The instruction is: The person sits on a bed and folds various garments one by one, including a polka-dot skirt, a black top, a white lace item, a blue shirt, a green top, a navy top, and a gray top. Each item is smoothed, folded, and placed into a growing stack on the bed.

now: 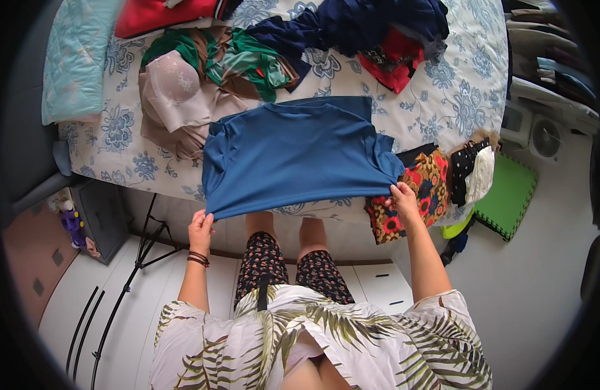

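Observation:
A blue shirt (pixel 300 151) is spread on the bed, its neckline toward the far side and its near edge pulled straight over the bed's front edge. My left hand (pixel 201 228) pinches the near left corner between thumb and fingers. The near right corner is gripped by my right hand (pixel 402 197), just in front of a floral-print cloth (pixel 429 180). Left of the shirt lies a pale pink padded bra (pixel 175 80) on beige clothing (pixel 156 124). Part of the blue fabric is doubled underneath at the far side.
Behind are green patterned clothing (pixel 246 58), navy clothing (pixel 373 22), a red garment (pixel 163 17) and a turquoise quilt (pixel 78 58). Polka-dot fabric (pixel 463 168) sits at the bed's right edge. A black tripod (pixel 134 273) stands left on the floor; a green foam mat (pixel 509 195) lies right.

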`<state>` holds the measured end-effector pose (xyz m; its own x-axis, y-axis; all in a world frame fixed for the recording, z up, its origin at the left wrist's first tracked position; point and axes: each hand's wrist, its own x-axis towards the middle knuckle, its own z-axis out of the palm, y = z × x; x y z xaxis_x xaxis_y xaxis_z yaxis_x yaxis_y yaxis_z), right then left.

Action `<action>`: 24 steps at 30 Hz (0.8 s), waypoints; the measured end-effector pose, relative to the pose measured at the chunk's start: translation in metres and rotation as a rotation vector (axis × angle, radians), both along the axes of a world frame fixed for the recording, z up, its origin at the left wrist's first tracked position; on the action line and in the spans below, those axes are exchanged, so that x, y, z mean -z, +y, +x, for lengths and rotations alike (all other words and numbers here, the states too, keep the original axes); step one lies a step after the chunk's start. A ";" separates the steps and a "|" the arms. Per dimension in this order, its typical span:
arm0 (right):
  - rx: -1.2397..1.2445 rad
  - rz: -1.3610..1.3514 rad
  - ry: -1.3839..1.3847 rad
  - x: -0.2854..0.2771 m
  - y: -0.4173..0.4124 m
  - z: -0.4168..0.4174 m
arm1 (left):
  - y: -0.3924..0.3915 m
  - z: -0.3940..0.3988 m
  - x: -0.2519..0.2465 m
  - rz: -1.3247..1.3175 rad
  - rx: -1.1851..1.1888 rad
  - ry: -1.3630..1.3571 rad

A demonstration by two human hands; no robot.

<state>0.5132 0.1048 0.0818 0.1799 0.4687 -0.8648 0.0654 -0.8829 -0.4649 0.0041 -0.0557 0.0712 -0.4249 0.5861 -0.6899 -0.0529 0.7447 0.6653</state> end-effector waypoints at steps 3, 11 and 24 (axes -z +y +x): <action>0.024 0.055 0.032 -0.004 -0.001 0.001 | 0.007 -0.001 -0.003 0.037 0.018 0.004; -0.211 0.330 -0.128 -0.026 0.063 -0.017 | 0.074 -0.005 -0.056 0.212 -0.325 -0.337; -0.309 0.691 -0.264 -0.177 0.190 -0.041 | 0.167 -0.029 -0.220 0.645 -0.314 -0.215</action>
